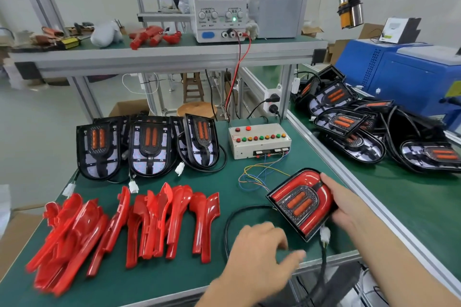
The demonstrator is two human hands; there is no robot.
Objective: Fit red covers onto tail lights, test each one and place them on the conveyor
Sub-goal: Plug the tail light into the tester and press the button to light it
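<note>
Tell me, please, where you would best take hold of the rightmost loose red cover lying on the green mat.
I would take the rightmost red cover by its long straight stem, coming from the right. That side faces bare mat, while other covers crowd its left. The stem looks narrow enough for a pinch grip.

Covers (119, 229) left of the test box (259, 141)

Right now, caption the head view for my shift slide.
Right hand holds a red-covered tail light on the green bench; left hand reaches for its cable.

Head view, down over workbench (174, 269)
</note>
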